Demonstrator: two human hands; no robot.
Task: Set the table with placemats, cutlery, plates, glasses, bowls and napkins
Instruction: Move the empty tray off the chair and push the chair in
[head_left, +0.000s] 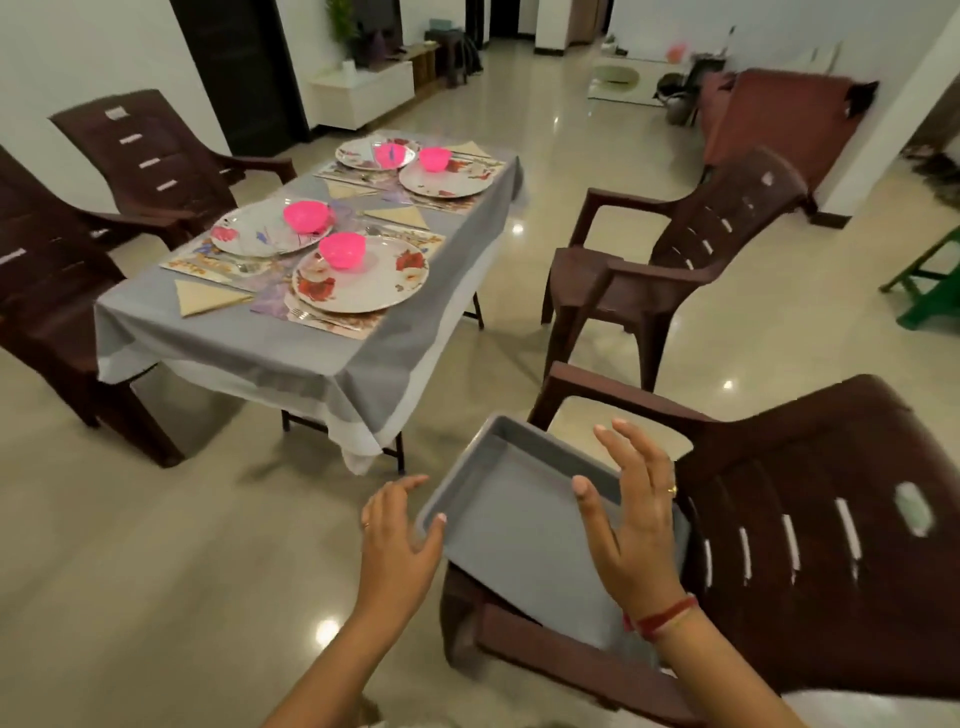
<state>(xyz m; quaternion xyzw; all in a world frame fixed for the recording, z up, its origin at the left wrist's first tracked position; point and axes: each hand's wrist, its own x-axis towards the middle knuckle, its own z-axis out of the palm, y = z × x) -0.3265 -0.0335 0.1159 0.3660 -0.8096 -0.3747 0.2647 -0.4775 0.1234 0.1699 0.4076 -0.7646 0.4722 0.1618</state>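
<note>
Grey tray (509, 499), tilted on the brown chair (831, 519), lies between the left hand (400, 540) and right hand (634, 525), each grip spread apart, holding nothing.

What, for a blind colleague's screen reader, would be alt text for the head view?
A person's left hand and right hand, both open, frame an empty grey tray tilted on a brown chair. Beyond, the grey-clothed table holds four floral plates, pink bowls, napkins and cutlery.
</note>
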